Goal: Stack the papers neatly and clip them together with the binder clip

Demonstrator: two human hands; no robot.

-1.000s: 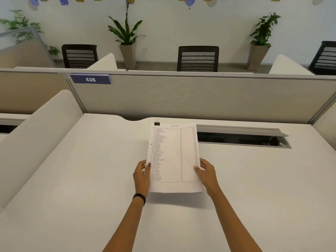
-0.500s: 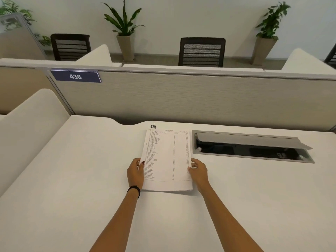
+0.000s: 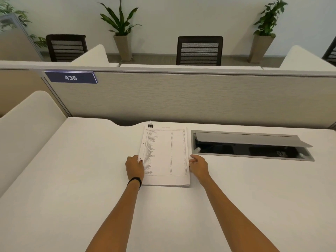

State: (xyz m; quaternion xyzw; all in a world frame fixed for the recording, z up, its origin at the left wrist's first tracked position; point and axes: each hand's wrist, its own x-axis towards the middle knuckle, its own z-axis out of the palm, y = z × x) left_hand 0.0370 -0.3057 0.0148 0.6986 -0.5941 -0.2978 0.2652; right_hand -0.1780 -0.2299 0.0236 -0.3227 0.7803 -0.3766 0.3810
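A squared-up stack of printed papers lies flat on the white desk. A small black binder clip grips the stack's far left corner. My left hand rests against the stack's left edge, thumb on the top sheet. On the opposite side, my right hand touches the right edge with its fingertips. Both hands sit near the stack's near half.
An open grey cable hatch is set into the desk just right of the papers. A fabric partition with a blue "436" sign closes the back. A white side divider stands at the left.
The stack was held tilted up off the desk; now it lies flat on it, further from me. Both hands went down with it and stay at its side edges.
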